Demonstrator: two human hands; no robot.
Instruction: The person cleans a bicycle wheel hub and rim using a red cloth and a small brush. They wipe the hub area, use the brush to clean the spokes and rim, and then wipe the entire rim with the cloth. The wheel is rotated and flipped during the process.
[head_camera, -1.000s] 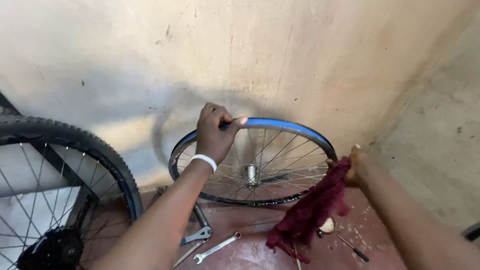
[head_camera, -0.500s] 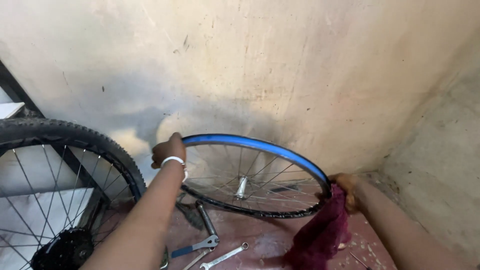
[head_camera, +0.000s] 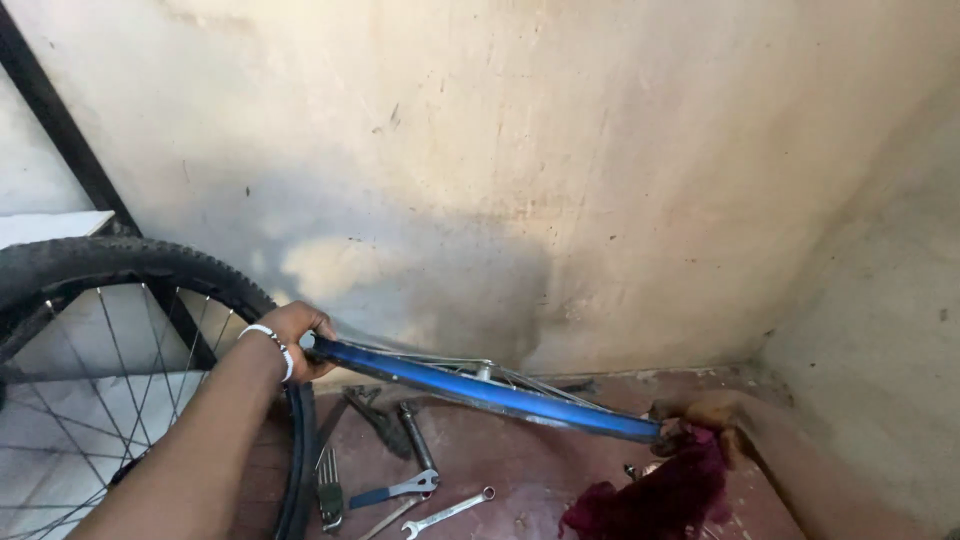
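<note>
A bare bicycle wheel rim with a blue rim strip (head_camera: 480, 392) is held nearly flat, seen edge-on above the red floor. My left hand (head_camera: 296, 338), with a white band on the wrist, grips the rim's left end. My right hand (head_camera: 706, 420) grips the rim's right end together with a dark red rag (head_camera: 655, 500) that hangs down from it. Spokes and the hub show faintly just above the blue strip.
A bicycle wheel with a black knobby tyre (head_camera: 120, 262) stands at the left against the wall. Spanners (head_camera: 445, 512), pliers with blue handles (head_camera: 385, 492) and other tools lie on the red floor (head_camera: 540, 470). A stained wall rises close behind; another wall closes the right side.
The rim has tipped from nearly upright to almost flat. My left hand slid from the rim's top down to its left end. My right hand with the rag stayed on the right end.
</note>
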